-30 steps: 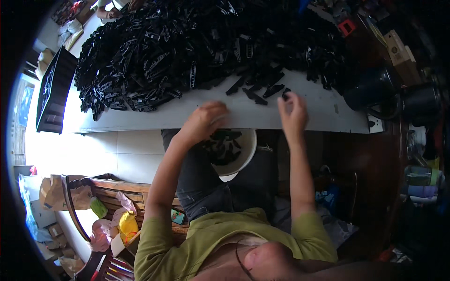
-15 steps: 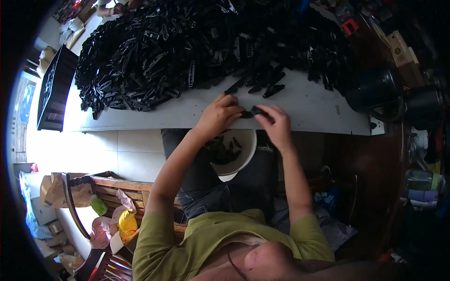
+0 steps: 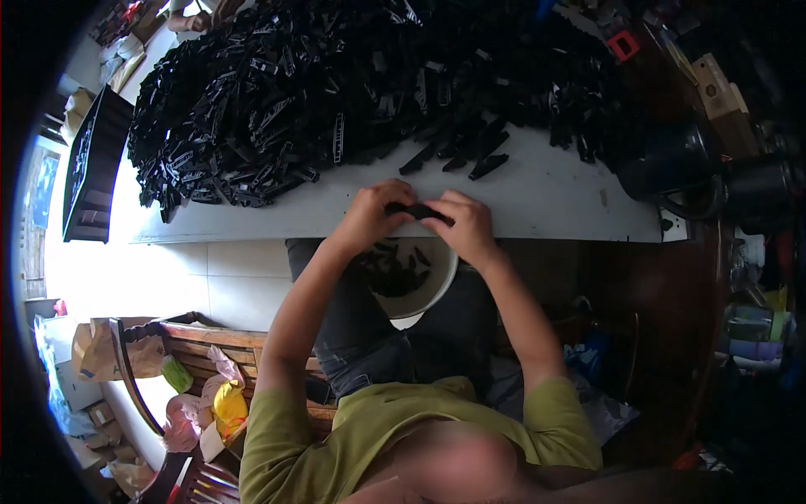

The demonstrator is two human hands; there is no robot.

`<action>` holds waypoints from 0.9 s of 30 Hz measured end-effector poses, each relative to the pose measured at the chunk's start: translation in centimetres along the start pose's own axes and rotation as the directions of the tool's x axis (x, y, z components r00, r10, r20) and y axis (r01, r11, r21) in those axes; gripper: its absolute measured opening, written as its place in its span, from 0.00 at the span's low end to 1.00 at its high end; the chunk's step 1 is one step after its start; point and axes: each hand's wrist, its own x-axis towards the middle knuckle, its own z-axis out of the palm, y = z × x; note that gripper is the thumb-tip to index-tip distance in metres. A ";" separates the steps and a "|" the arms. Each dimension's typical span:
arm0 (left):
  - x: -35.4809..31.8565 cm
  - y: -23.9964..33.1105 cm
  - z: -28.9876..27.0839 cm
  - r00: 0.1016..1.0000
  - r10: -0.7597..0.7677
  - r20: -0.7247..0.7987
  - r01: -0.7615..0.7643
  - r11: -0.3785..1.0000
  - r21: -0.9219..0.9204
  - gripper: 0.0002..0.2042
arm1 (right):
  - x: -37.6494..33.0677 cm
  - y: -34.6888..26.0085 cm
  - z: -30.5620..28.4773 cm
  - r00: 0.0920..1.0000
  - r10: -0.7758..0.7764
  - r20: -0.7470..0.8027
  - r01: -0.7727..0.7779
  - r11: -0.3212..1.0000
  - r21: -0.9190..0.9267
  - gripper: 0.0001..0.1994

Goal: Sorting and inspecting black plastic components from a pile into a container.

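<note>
1 white bowl [image 3: 441, 286], 2 dark pots [image 3: 672, 164], 1 huge pile of black parts [image 3: 336, 92].

A big heap of plastic parts [image 3: 336, 92] covers the far half of the counter [image 3: 546, 197], from ten to one o'clock. A few loose parts [image 3: 470, 155] lie just in front of the heap at twelve. At the counter's near edge both hands meet, left hand [image 3: 374, 214] beside right hand [image 3: 466, 223], with one plastic part [image 3: 417, 210] between them. Directly below, on the lap, sits a bowl [image 3: 441, 286] with parts in it. A tray [image 3: 88, 168] stands off the counter's left end at nine; pots [image 3: 688, 168] sit at two.
</note>
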 end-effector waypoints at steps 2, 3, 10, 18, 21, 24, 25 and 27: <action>-0.8 0.2 -0.4 0.994 0.097 0.058 -0.105 0.981 0.165 0.14 | -0.7 0.2 -0.3 0.998 -0.028 0.054 0.026 0.999 0.041 0.13; -1.5 0.6 -0.8 0.992 0.109 0.061 -0.118 0.980 0.159 0.14 | -1.1 0.9 -0.7 0.997 -0.077 -0.029 0.080 0.990 0.119 0.12; -3.4 1.5 -2.6 1.000 0.012 0.020 -0.017 0.952 0.307 0.12 | -1.5 14.3 -11.0 0.803 0.142 -0.579 -0.372 0.879 -0.300 0.16; -3.1 0.8 -2.1 1.000 0.008 -0.030 -0.001 0.976 0.219 0.12 | 2.7 17.5 -10.5 0.849 0.082 -0.521 -0.383 0.775 -0.503 0.24; -3.3 0.5 -2.1 1.000 0.020 -0.022 -0.015 0.973 0.231 0.12 | 3.1 15.7 -8.2 0.868 0.066 -0.492 -0.344 0.794 -0.500 0.21; -3.6 0.6 -2.1 0.999 0.034 -0.027 -0.026 0.970 0.244 0.13 | 2.9 12.1 -5.9 0.877 0.093 -0.471 -0.335 0.822 -0.462 0.18; -3.6 0.9 -2.1 0.999 0.038 -0.026 -0.029 0.964 0.264 0.13 | 2.7 11.6 -5.4 0.885 0.056 -0.463 -0.296 0.834 -0.465 0.18; -4.0 1.3 -2.2 0.999 0.028 -0.019 -0.022 0.966 0.258 0.13 | 2.4 10.1 -4.2 0.896 0.038 -0.443 -0.268 0.842 -0.469 0.18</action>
